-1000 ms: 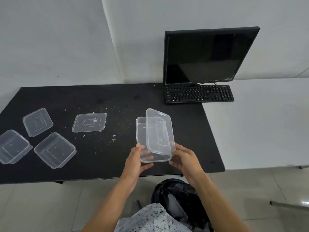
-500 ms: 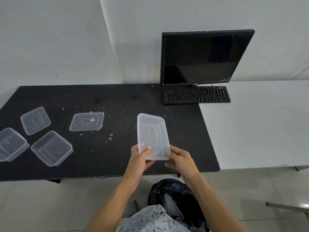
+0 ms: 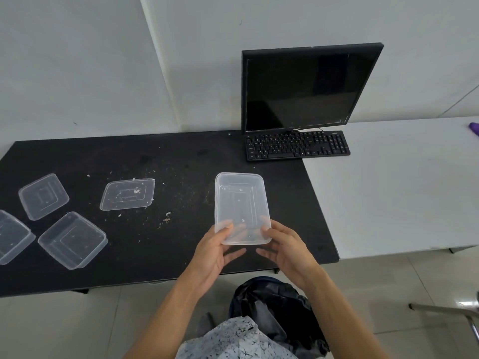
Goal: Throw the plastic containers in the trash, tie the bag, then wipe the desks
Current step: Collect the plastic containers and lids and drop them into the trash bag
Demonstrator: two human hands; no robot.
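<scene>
A clear rectangular plastic container (image 3: 241,203) with its lid pressed on is held by its near end over the black desk (image 3: 168,156). My left hand (image 3: 215,251) grips its left corner and my right hand (image 3: 285,248) its right corner. A loose clear lid (image 3: 127,194) lies flat to the left among crumbs. At the far left lie three more clear containers: one (image 3: 43,196) at the back, one (image 3: 73,240) nearer, one (image 3: 13,237) cut off by the frame edge. A bin with a black trash bag (image 3: 274,307) stands on the floor below my hands.
A black monitor (image 3: 305,86) and a black keyboard (image 3: 298,145) sit at the back where the black desk meets a white desk (image 3: 394,190). A purple object (image 3: 474,128) lies at the white desk's far right. A metal chair leg (image 3: 445,310) shows at the lower right.
The lid that stood tilted on the container a second ago now lies flat on it. Both hands keep hold of the container's near end.
</scene>
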